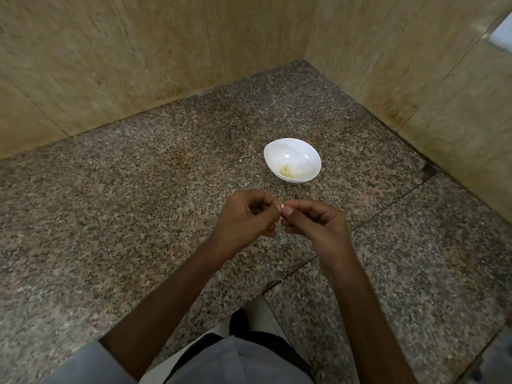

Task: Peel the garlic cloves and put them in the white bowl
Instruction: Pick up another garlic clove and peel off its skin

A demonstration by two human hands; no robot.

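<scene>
Holds the left hand [246,214] and the right hand [315,223] knuckle to knuckle in the air, above the front part of the granite countertop [124,203] and a little inward of its front edge. Curls every finger on both sides, thumb and forefinger tips of each pinching one small garlic clove [282,207] between them. Shows only a pale sliver of it, so cannot tell how much skin is left. Probably mid-peel. Risks, above all, a slip: with so small and smooth a clove squeezed from two sides by fingertips alone, an easy shooting-out, then a landing on the speckled stone, hard to spot there, or a roll off the front edge to the floor. Risks also a nail dug too deep, bruising or splitting the flesh instead of lifting the skin. May carry scraps of papery skin, clinging to the fingers, along with the clove. Farther back, toward the far right corner of the countertop but well short of both walls: the white bowl [304,152], upright, with a little yellowish peeled garlic [286,171] at its bottom. Looks light and shallow. Better to lower the clove in than to toss it across the gap, for fear of a bounce off the rim or a nudge along the stone.
</scene>
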